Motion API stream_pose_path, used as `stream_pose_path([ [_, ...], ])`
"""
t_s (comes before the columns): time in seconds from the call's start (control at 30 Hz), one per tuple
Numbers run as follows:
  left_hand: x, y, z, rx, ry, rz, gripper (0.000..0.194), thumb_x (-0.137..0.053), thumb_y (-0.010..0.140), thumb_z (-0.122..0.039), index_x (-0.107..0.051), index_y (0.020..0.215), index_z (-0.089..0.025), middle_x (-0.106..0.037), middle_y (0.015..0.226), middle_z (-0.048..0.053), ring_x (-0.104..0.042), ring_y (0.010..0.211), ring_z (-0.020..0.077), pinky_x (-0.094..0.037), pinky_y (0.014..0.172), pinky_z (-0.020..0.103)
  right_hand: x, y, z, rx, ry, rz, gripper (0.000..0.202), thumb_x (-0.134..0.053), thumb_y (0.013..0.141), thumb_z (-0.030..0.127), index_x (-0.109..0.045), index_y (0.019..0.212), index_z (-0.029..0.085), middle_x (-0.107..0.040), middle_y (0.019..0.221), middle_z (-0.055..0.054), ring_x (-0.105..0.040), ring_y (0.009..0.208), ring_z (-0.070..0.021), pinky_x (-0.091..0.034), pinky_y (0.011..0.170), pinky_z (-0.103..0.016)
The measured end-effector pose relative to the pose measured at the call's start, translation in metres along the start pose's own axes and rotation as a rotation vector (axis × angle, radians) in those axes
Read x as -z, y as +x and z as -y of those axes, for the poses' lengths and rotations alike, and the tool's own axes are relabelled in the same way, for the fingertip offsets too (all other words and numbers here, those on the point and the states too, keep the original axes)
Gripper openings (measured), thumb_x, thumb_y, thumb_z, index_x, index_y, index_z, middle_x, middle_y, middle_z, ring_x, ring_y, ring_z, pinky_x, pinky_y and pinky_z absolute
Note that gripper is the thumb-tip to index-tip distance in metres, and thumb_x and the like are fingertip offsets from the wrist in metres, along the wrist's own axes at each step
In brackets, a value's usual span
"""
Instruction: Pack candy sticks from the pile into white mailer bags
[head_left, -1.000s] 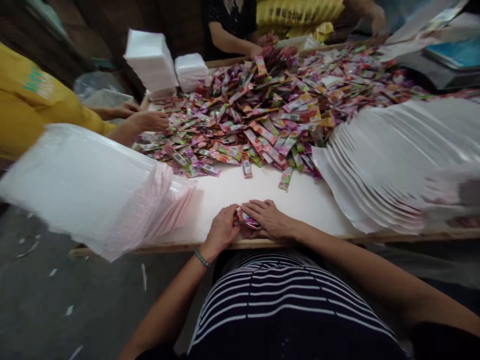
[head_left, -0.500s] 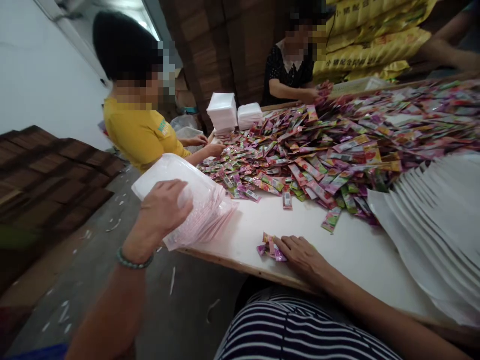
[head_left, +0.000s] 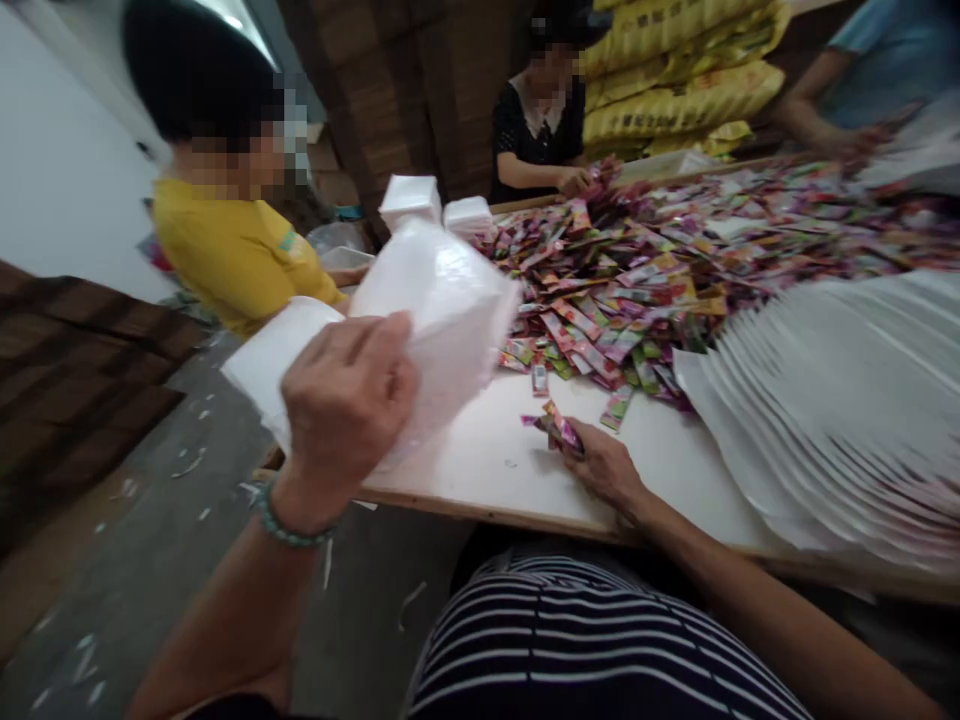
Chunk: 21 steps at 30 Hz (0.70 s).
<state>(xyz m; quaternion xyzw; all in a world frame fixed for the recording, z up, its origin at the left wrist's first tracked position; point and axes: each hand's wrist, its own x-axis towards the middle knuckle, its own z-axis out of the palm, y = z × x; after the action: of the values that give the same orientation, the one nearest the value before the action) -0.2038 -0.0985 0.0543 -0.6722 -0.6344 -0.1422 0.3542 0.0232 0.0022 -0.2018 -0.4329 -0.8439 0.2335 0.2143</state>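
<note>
My left hand (head_left: pixel 349 410) is closed on a clear plastic bag (head_left: pixel 442 310), held up over the left corner of the white table. Behind and beneath it lies a stack of white bags (head_left: pixel 277 350). Lower on the right, my right hand (head_left: pixel 607 460) grips a few small colourful sachets (head_left: pixel 559 430) between thumb and fingers, just above the tabletop (head_left: pixel 480 470). Loose sachets (head_left: pixel 585 340) form a large heap past both hands.
Fanned white bags (head_left: pixel 847 420) cover the table's right side. Two white stacks (head_left: pixel 410 200) stand at the far left edge. A person in yellow (head_left: pixel 232 250), one in black (head_left: pixel 540 140) and one in blue (head_left: pixel 892 70) are around the table. Brown cartons (head_left: pixel 82 380) stand left.
My left hand has lifted the clear bag off the stack and moved right. My right hand has closed round the sachets and raised them slightly. The view has shifted right.
</note>
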Motion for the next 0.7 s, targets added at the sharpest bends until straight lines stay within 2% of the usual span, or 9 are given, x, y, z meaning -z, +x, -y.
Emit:
stream_pose_path([
  [0.07, -0.032, 0.001, -0.049, -0.110, -0.196, 0.130, 0.034, -0.047, 0.089, -0.020, -0.060, 0.120, -0.018, -0.067, 0.099, 0.009, -0.061, 0.095, 0.0246, -0.047, 0.086, 0.039, 0.018, -0.002, -0.011, -0.231, 0.039, -0.103, 0.030, -0.048, 0.084, 0.027, -0.063, 0.109, 0.021, -0.069, 0.098, -0.008, -0.063, 0.087, -0.0236, -0.046, 0.076, -0.032],
  [0.13, -0.079, -0.010, -0.097, -0.154, -0.366, 0.388, 0.029, -0.046, 0.090, -0.017, -0.063, 0.112, -0.015, -0.066, 0.094, 0.012, -0.060, 0.092, 0.0252, -0.047, 0.083, 0.038, 0.036, -0.010, -0.023, -0.491, 0.079, -0.236, 0.031, -0.050, 0.083, 0.032, -0.064, 0.108, 0.020, -0.069, 0.092, -0.008, -0.063, 0.082, -0.0240, -0.046, 0.072, -0.032],
  [0.2, -0.130, -0.028, -0.134, -0.098, -0.475, 0.662, 0.021, -0.047, 0.088, -0.012, -0.066, 0.094, -0.014, -0.064, 0.091, 0.014, -0.059, 0.094, 0.0259, -0.046, 0.083, 0.038, 0.051, -0.021, -0.033, -0.658, 0.131, -0.388, 0.039, -0.051, 0.083, 0.038, -0.062, 0.113, 0.016, -0.068, 0.088, -0.008, -0.062, 0.078, -0.0240, -0.046, 0.070, -0.032],
  [0.27, -0.171, -0.045, -0.157, -0.079, -0.513, 0.748, 0.019, -0.047, 0.086, -0.009, -0.066, 0.087, -0.014, -0.064, 0.089, 0.014, -0.060, 0.090, 0.0259, -0.046, 0.079, 0.036, 0.060, -0.032, -0.035, -0.647, 0.183, -0.509, 0.048, -0.051, 0.083, 0.044, -0.059, 0.119, 0.013, -0.068, 0.088, -0.008, -0.061, 0.075, -0.0222, -0.047, 0.070, -0.032],
  [0.33, -0.196, -0.054, -0.165, -0.063, -0.536, 0.772, 0.019, -0.047, 0.087, -0.012, -0.066, 0.089, -0.014, -0.063, 0.091, 0.015, -0.061, 0.089, 0.0258, -0.045, 0.076, 0.035, 0.059, -0.036, -0.031, -0.491, 0.227, -0.521, 0.051, -0.048, 0.087, 0.046, -0.054, 0.126, 0.014, -0.068, 0.093, -0.007, -0.061, 0.076, -0.0197, -0.048, 0.071, -0.030],
  [0.43, -0.211, -0.050, -0.160, -0.016, -0.553, 0.787, 0.021, -0.046, 0.090, -0.019, -0.066, 0.093, -0.015, -0.065, 0.089, 0.013, -0.062, 0.085, 0.0241, -0.042, 0.071, 0.031, 0.046, -0.029, -0.025, -0.150, 0.206, -0.299, 0.047, -0.045, 0.092, 0.037, -0.049, 0.134, 0.017, -0.066, 0.114, -0.008, -0.062, 0.097, -0.0190, -0.048, 0.084, -0.029],
  [0.5, -0.213, -0.042, -0.153, 0.028, -0.553, 0.795, 0.020, -0.047, 0.090, -0.020, -0.067, 0.090, -0.016, -0.066, 0.082, 0.011, -0.063, 0.079, 0.0225, -0.039, 0.067, 0.029, 0.034, -0.021, -0.025, -0.004, 0.105, -0.104, 0.047, -0.046, 0.093, 0.029, -0.046, 0.138, 0.017, -0.061, 0.127, -0.010, -0.057, 0.113, -0.0210, -0.044, 0.095, -0.031],
  [0.6, -0.214, -0.036, -0.144, 0.103, -0.552, 0.775, 0.023, -0.043, 0.092, -0.022, -0.066, 0.089, -0.018, -0.066, 0.076, 0.008, -0.062, 0.074, 0.0220, -0.037, 0.065, 0.029, 0.025, -0.015, -0.026, -0.001, -0.143, 0.067, 0.055, -0.049, 0.091, 0.024, -0.040, 0.144, 0.013, -0.053, 0.138, -0.016, -0.053, 0.119, -0.0269, -0.041, 0.098, -0.037],
  [0.7, -0.211, -0.038, -0.145, 0.170, -0.588, 0.668, 0.027, -0.037, 0.095, -0.023, -0.063, 0.101, -0.018, -0.068, 0.083, 0.008, -0.062, 0.078, 0.0213, -0.038, 0.070, 0.030, 0.027, -0.016, -0.018, -0.057, -0.350, 0.118, 0.053, -0.042, 0.093, 0.019, -0.039, 0.145, 0.012, -0.050, 0.139, -0.018, -0.054, 0.110, -0.0292, -0.041, 0.093, -0.039],
])
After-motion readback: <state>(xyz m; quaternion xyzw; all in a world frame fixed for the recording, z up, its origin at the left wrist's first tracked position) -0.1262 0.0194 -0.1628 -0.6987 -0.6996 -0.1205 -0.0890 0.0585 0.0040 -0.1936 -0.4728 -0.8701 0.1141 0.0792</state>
